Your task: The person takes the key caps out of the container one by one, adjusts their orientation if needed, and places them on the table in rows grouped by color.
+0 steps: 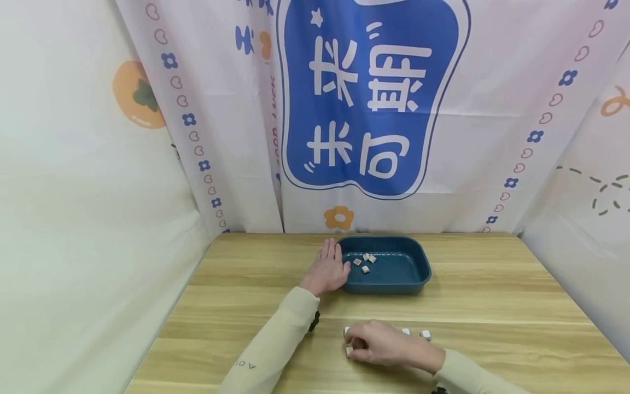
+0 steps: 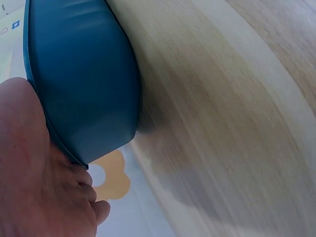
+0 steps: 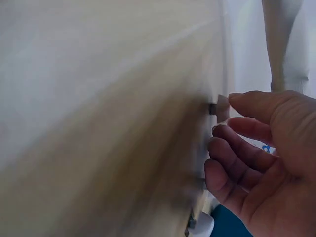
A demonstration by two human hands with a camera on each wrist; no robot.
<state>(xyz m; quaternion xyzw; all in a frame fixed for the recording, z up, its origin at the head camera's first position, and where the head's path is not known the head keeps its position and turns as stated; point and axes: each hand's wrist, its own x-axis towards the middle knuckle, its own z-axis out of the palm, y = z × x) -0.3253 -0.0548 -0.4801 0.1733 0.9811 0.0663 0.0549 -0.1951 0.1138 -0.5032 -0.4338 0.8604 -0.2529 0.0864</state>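
The left hand [image 1: 327, 269] lies against the left end of a teal rectangular tray [image 1: 386, 288], its fingers straight along the rim and its thumb near the corner. In the left wrist view the hand overlaps the edge of the tray. Near the front of the table, the right hand [image 1: 383, 345] pinches a small white cube [image 3: 223, 108] between thumb and index finger, close over the wood. Its other fingers are loosely bent. Several small white cubes [image 1: 366, 269] with faint reddish marks are inside the tray, towards its left end.
Beyond the right hand, more white cubes [image 1: 425, 334] stand in a row on the wooden table [image 1: 492, 306], partly hidden by that hand. A printed curtain [image 1: 236, 191] hangs along the back edge, and pale cloth encloses both sides.
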